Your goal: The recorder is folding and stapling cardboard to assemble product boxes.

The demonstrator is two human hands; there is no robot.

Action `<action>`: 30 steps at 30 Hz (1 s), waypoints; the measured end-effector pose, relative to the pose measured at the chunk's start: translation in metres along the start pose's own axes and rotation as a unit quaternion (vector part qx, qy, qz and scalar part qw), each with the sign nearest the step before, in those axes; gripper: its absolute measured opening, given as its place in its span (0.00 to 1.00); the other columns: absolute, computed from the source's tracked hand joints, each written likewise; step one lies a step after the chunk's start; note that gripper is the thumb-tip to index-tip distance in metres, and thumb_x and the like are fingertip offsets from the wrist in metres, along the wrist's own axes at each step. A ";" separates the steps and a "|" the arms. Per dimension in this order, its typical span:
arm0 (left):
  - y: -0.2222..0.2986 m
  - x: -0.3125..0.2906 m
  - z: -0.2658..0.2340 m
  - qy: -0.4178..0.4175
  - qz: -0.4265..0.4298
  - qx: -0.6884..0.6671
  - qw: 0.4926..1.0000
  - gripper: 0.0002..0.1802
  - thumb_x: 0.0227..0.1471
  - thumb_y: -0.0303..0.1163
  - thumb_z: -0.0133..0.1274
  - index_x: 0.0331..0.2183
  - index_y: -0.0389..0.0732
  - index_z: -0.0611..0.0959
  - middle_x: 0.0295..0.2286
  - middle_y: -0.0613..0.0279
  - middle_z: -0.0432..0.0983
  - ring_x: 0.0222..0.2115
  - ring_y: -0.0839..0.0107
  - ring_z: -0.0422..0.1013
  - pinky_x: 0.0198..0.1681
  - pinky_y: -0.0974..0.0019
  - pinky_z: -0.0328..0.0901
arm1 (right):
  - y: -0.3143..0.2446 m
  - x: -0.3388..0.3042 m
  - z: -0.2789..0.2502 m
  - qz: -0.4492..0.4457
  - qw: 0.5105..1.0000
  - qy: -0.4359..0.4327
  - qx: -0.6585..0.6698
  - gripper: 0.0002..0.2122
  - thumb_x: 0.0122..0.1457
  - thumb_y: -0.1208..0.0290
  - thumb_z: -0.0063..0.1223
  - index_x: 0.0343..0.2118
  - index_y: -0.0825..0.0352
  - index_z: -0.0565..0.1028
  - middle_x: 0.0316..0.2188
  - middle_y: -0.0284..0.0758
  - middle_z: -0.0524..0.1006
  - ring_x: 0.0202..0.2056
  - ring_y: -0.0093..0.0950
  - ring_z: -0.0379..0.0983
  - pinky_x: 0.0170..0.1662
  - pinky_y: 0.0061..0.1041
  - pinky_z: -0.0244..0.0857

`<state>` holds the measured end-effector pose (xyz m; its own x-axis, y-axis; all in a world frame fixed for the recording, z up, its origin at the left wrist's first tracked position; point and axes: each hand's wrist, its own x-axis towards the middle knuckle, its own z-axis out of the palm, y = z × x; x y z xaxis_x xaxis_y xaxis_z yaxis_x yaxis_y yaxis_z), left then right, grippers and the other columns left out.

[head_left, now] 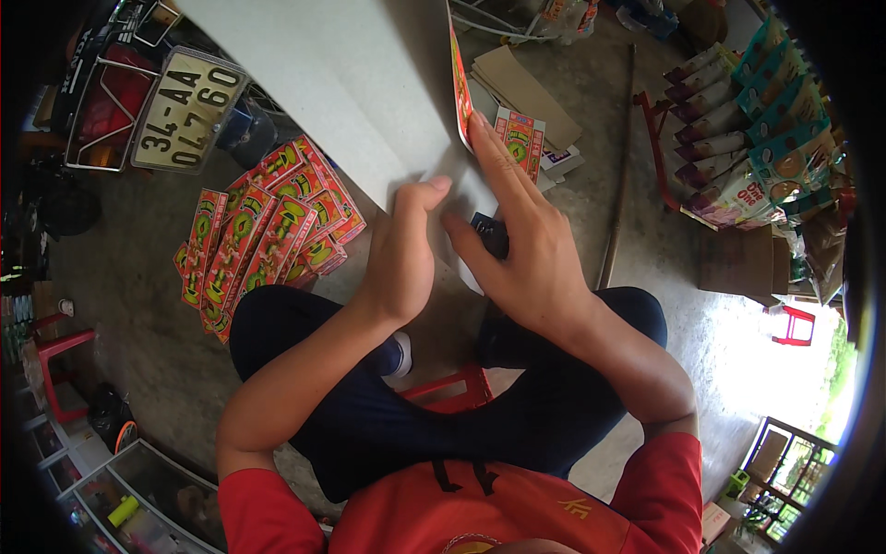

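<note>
A large cardboard sheet (341,83), plain grey-white on the face toward me, stretches up and away above my knees. Along its right side a strip stands up, with red printing on the outside. My left hand (403,254) grips the near part of the sheet, thumb on top and the other fingers hidden. Against the raised printed strip lie the straight fingers of my right hand (526,249), the thumb spread apart from them. Below the right palm shows a small dark patch (490,234), too covered to name.
Several red printed cartons (268,222) lie flat in a pile left on the concrete floor. Brown cardboard pieces (526,92) and another printed carton (521,138) lie beyond my right hand. A motorbike's rear plate (189,111) is far left; snack packets (757,129) hang at right.
</note>
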<state>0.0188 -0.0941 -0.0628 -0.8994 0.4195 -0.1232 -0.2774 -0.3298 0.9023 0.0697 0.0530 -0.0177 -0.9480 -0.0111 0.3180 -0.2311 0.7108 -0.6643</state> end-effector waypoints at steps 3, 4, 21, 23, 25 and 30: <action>0.006 0.009 -0.003 0.019 -0.003 -0.025 0.999 0.22 0.63 0.41 0.43 0.50 0.36 0.77 0.46 0.58 0.76 0.47 0.68 0.73 0.55 0.62 0.66 | 0.006 0.003 -0.006 0.016 1.000 -0.018 -0.005 0.36 0.57 0.68 0.58 0.68 0.70 0.59 0.64 0.51 0.66 0.47 0.50 0.78 0.48 0.41 0.73; 0.011 0.012 0.000 0.038 -0.006 -0.040 0.998 0.23 0.63 0.42 0.44 0.51 0.36 0.77 0.46 0.58 0.77 0.48 0.68 0.73 0.55 0.62 0.66 | 0.009 0.004 -0.010 0.027 0.999 -0.023 0.013 0.34 0.57 0.67 0.59 0.67 0.71 0.61 0.60 0.53 0.71 0.45 0.50 0.79 0.47 0.41 0.73; 0.006 0.004 0.001 -0.045 -0.138 -0.089 0.985 0.26 0.58 0.43 0.47 0.50 0.34 0.78 0.44 0.56 0.78 0.45 0.65 0.75 0.50 0.60 0.70 | 0.039 0.018 -0.044 0.256 0.939 0.019 0.229 0.20 0.60 0.61 0.59 0.45 0.76 0.78 0.25 0.32 0.72 0.22 0.20 0.73 0.28 0.22 0.67; -0.007 0.007 -0.011 -0.036 -0.068 0.038 0.996 0.25 0.58 0.43 0.47 0.50 0.34 0.78 0.45 0.55 0.78 0.45 0.67 0.76 0.49 0.62 0.71 | 0.036 0.016 -0.039 0.239 0.947 0.019 0.213 0.20 0.60 0.61 0.60 0.46 0.75 0.77 0.26 0.35 0.74 0.23 0.24 0.74 0.29 0.25 0.68; -0.009 0.006 -0.012 -0.039 -0.041 0.075 0.996 0.25 0.59 0.43 0.46 0.50 0.34 0.78 0.45 0.55 0.77 0.45 0.68 0.76 0.48 0.62 0.71 | 0.036 0.012 -0.033 0.225 0.954 0.021 0.196 0.21 0.60 0.61 0.60 0.48 0.75 0.76 0.27 0.38 0.76 0.23 0.28 0.76 0.30 0.28 0.70; -0.014 0.003 -0.008 -0.001 0.005 0.107 0.994 0.23 0.62 0.42 0.45 0.48 0.34 0.78 0.45 0.55 0.77 0.45 0.68 0.75 0.49 0.62 0.71 | 0.025 0.009 -0.019 0.104 0.994 0.041 0.018 0.24 0.59 0.63 0.60 0.53 0.73 0.72 0.32 0.55 0.79 0.28 0.50 0.78 0.36 0.40 0.70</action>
<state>0.0176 -0.0953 -0.0795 -0.9012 0.4185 -0.1125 -0.1893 -0.1465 0.9709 0.0600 0.0841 -0.0186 -0.9555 0.1917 0.2241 -0.0411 0.6660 -0.7448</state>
